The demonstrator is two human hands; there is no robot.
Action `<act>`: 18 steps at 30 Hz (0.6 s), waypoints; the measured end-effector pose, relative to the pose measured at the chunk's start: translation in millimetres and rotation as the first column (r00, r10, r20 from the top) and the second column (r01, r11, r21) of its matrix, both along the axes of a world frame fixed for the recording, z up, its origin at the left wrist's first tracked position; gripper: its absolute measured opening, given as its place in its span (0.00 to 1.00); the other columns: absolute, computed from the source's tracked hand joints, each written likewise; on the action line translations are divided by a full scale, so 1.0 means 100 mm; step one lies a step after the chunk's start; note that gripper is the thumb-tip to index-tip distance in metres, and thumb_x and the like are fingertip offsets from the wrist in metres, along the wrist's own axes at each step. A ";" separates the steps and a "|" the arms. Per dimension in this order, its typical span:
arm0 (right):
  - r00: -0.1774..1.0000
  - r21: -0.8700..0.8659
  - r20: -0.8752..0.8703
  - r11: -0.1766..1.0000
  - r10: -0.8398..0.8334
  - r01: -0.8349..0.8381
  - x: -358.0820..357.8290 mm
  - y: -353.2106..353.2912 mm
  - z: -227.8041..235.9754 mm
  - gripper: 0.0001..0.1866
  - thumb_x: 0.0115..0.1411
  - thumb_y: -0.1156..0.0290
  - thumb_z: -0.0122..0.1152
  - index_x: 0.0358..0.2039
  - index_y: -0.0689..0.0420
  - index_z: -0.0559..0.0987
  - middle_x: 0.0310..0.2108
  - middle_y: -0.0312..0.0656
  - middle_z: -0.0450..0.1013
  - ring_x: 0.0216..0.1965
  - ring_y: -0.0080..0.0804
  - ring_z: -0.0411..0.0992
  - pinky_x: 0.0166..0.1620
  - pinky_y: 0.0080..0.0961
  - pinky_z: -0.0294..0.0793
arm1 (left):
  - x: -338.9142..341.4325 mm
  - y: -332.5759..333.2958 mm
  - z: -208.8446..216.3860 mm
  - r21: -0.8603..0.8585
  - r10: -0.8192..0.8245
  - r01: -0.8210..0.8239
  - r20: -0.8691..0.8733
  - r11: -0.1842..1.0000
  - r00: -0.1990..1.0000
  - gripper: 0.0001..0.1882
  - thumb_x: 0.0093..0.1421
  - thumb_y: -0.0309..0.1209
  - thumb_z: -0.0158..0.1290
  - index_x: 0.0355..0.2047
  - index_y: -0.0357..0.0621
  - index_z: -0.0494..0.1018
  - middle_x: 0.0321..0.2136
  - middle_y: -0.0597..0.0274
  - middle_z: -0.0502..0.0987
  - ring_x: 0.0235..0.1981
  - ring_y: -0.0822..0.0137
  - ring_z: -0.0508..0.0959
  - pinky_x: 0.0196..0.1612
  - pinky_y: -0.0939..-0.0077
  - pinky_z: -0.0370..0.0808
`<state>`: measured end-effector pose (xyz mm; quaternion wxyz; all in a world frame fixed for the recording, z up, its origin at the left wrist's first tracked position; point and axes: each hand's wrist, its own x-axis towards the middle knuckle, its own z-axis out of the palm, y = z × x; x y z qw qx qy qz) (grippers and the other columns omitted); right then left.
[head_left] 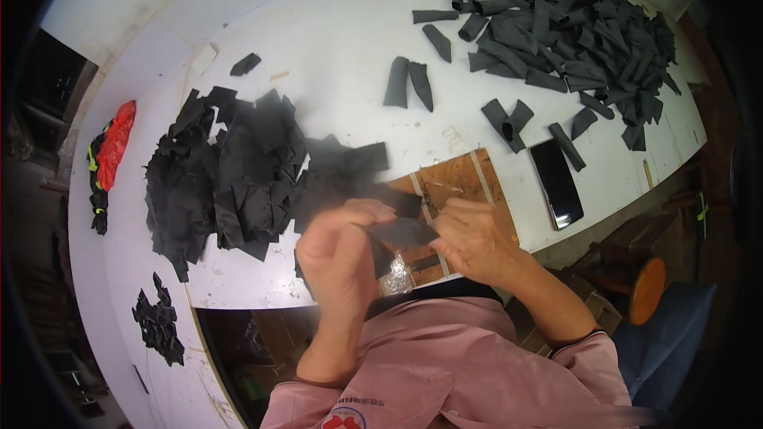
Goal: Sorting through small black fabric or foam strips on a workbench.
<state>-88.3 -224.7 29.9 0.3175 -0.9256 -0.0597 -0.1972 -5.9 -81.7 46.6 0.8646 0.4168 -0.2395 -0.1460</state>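
Note:
Between my two hands, close to the table's front edge, is a dark grey piece of fabric [402, 232]. My left hand [342, 240] grips its left end, with the fingers curled. At the other end my right hand [475, 240] pinches it between thumb and fingers. Below the hands a brown wooden board [453, 183] with pale strips lies on the table. Beside my left hand spreads a heap of flat black fabric pieces [258, 147], some reaching under the hand. At the far right is a big pile of dark grey fabric tubes [548, 40].
A black smartphone [555, 184] lies right of the board on the white table [334, 56]. Several loose tubes [396, 82] are scattered mid-table. A red plastic bag [118, 143] and a small black heap [158, 322] sit at left. A round wooden stool [647, 291] stands at lower right.

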 end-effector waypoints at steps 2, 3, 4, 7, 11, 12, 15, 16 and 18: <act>1.000 0.026 0.010 1.000 -0.015 0.014 0.00 0.00 -0.07 0.13 0.46 0.64 0.60 0.15 0.58 0.70 0.15 0.39 0.66 0.20 0.35 0.68 0.21 0.28 0.66 | 0.01 0.01 -0.03 0.076 0.005 -0.008 0.038 0.997 0.999 0.07 0.54 0.26 0.49 0.31 0.33 0.70 0.30 0.49 0.74 0.34 0.62 0.73 0.42 0.71 0.67; 1.000 0.031 0.008 0.999 -0.009 0.009 0.02 0.00 -0.03 0.13 0.46 0.64 0.60 0.15 0.58 0.70 0.15 0.39 0.66 0.20 0.35 0.68 0.21 0.28 0.66 | 0.02 0.01 -0.02 0.148 0.019 -0.032 0.094 0.988 0.995 0.07 0.54 0.25 0.49 0.31 0.32 0.70 0.30 0.49 0.74 0.34 0.63 0.73 0.41 0.73 0.67; 1.000 -0.038 -0.003 0.999 0.018 -0.019 0.05 -0.01 0.04 0.14 0.46 0.63 0.60 0.14 0.58 0.70 0.15 0.40 0.67 0.19 0.36 0.68 0.21 0.27 0.66 | 0.03 0.00 -0.02 0.171 0.071 -0.080 0.061 0.982 0.996 0.07 0.54 0.23 0.48 0.32 0.32 0.70 0.30 0.50 0.74 0.34 0.65 0.73 0.40 0.75 0.68; 0.978 0.339 -0.082 0.928 0.194 -0.156 0.16 -0.21 0.36 0.19 0.51 0.60 0.56 0.12 0.60 0.70 0.14 0.39 0.68 0.16 0.32 0.67 0.21 0.25 0.65 | 0.08 -0.01 -0.15 0.471 0.236 -0.252 0.093 0.846 0.967 0.08 0.54 0.23 0.48 0.35 0.34 0.70 0.31 0.54 0.74 0.35 0.70 0.72 0.40 0.78 0.68; 0.979 0.760 -0.118 0.620 -0.165 0.196 0.56 -0.83 0.46 0.25 0.59 0.52 0.41 0.23 0.63 0.74 0.14 0.33 0.66 0.16 0.19 0.64 0.20 0.19 0.61 | 0.28 -0.06 -0.63 0.705 -0.151 -0.573 0.675 0.418 0.722 0.21 0.45 0.21 0.54 0.43 0.41 0.68 0.38 0.52 0.70 0.37 0.60 0.72 0.39 0.75 0.69; 0.981 0.762 -0.115 0.619 -0.157 0.189 0.52 -0.80 0.41 0.25 0.59 0.52 0.41 0.23 0.63 0.74 0.14 0.33 0.66 0.16 0.19 0.64 0.20 0.19 0.61 | 0.30 -0.10 -0.69 0.692 -0.225 -0.632 0.717 0.350 0.660 0.23 0.43 0.21 0.54 0.44 0.43 0.67 0.38 0.51 0.69 0.37 0.56 0.70 0.39 0.72 0.68; 0.932 0.675 -0.300 0.645 -0.203 0.358 0.13 -0.50 0.08 0.20 0.59 0.56 0.43 0.27 0.62 0.74 0.14 0.33 0.66 0.15 0.17 0.61 0.20 0.15 0.59 | 0.39 -0.14 -0.87 0.705 -0.354 -0.671 0.703 0.230 0.616 0.21 0.41 0.20 0.55 0.39 0.43 0.70 0.35 0.53 0.69 0.38 0.53 0.67 0.38 0.66 0.68; 0.932 0.685 -0.302 0.634 -0.200 0.358 -0.02 -0.40 -0.05 0.19 0.59 0.58 0.44 0.27 0.61 0.74 0.14 0.32 0.66 0.15 0.16 0.60 0.21 0.14 0.59 | 0.45 -0.16 -0.90 0.705 -0.394 -0.657 0.702 0.268 0.593 0.17 0.40 0.20 0.55 0.35 0.41 0.71 0.34 0.53 0.68 0.35 0.53 0.67 0.37 0.67 0.68; 0.891 0.695 -0.439 0.586 -0.114 0.418 -0.23 -0.13 -0.08 0.17 0.59 0.60 0.46 0.25 0.61 0.74 0.13 0.35 0.66 0.16 0.18 0.62 0.21 0.16 0.60 | 0.51 -0.15 -0.90 0.652 -0.405 -0.682 0.751 0.333 0.521 0.07 0.38 0.19 0.54 0.22 0.38 0.71 0.30 0.53 0.68 0.32 0.55 0.67 0.34 0.68 0.67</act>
